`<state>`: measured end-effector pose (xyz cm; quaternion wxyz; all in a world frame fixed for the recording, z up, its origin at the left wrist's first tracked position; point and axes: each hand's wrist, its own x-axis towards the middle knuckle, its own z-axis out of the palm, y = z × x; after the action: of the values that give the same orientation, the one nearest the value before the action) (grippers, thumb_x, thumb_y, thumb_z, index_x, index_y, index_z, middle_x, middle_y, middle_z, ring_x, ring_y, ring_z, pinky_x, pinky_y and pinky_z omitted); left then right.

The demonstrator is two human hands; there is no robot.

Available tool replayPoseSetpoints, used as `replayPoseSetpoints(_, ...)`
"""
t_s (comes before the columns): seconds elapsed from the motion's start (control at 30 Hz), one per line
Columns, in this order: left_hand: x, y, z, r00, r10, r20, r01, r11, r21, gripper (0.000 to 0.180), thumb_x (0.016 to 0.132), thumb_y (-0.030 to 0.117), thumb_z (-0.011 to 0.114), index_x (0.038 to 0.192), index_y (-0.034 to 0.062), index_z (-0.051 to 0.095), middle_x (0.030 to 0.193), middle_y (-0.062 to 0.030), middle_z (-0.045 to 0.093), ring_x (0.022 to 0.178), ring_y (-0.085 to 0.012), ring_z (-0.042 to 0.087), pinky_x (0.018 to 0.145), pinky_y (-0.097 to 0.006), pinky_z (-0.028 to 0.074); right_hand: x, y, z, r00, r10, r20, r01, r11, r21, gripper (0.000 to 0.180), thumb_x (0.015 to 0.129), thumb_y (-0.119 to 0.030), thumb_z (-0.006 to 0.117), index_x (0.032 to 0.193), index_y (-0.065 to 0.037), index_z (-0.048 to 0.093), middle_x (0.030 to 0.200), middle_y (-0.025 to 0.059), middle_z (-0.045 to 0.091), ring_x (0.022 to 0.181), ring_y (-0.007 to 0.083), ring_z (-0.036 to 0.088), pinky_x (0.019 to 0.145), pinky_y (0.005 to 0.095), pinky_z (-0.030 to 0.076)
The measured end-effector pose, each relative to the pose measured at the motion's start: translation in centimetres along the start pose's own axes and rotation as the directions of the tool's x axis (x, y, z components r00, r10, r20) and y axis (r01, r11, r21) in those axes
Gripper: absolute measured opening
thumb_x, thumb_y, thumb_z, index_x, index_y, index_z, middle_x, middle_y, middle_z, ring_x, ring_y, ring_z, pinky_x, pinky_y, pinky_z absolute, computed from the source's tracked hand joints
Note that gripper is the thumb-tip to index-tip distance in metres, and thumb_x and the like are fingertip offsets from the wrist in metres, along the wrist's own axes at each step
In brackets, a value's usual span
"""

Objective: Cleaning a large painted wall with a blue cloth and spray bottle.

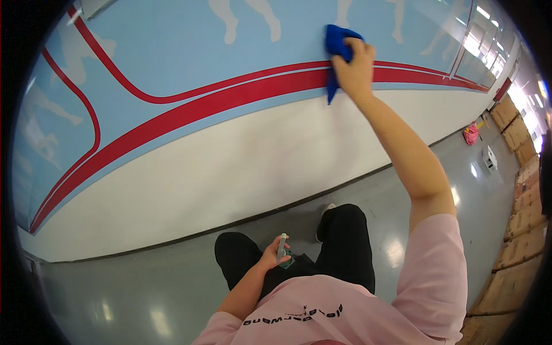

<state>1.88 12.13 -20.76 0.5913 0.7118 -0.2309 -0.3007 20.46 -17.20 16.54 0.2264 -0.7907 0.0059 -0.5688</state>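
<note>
My right hand [355,66] is stretched out to the wall, its fingers closed round a blue cloth [339,41]. The cloth lies against the light blue mural [299,52], and its lower corner hangs over the red stripe. Low in front of my lap, my left hand [271,256] grips what looks like a spray bottle [282,248], with a slim grey head, a pale tip and a greenish see-through body. Part of the bottle is hidden by the fingers.
Below the mural, the white lower wall [230,178] meets a grey shiny floor [138,287]. Stacked cardboard boxes [520,287] line the right side. A pink bag [471,133] and a small white object [489,158] are on the floor at the far right.
</note>
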Motion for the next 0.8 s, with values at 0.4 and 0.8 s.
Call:
replayPoseSetpoints(0.4, -0.6, -0.1, -0.4, 0.999, -0.027, -0.033, 0.029, 0.999, 0.045, 0.068, 0.060, 0.007, 0.071, 0.118, 0.0173, 0.036, 0.090, -0.0027, 0.052, 0.081, -0.0140, 0.050, 0.072, -0.029, 0.041, -1.8, -13.5, 4.5, 0.456, -0.860, 0.230, 0.851, 0.497, 0.171, 0.040, 0.062, -0.013, 0.064, 0.098, -0.026, 0.056, 0.095, 0.0022, 0.048, 0.086, 0.0189, 0.048, 0.068, 0.0280, 0.045)
replayPoseSetpoints(0.8, -2.2, -2.8, -1.2, 0.989, -0.102, -0.109, 0.089, 0.989, -0.116, 0.068, 0.059, 0.000, 0.069, 0.117, 0.0154, 0.037, 0.091, -0.0030, 0.050, 0.083, -0.0130, 0.048, 0.075, -0.028, 0.038, -2.7, 1.0, 1.5, 0.806, -0.589, 0.058, 0.589, 0.808, 0.004, 0.045, 0.051, -0.015, 0.069, 0.094, -0.024, 0.057, 0.084, 0.0035, 0.050, 0.081, 0.0215, 0.051, 0.067, 0.0296, 0.045)
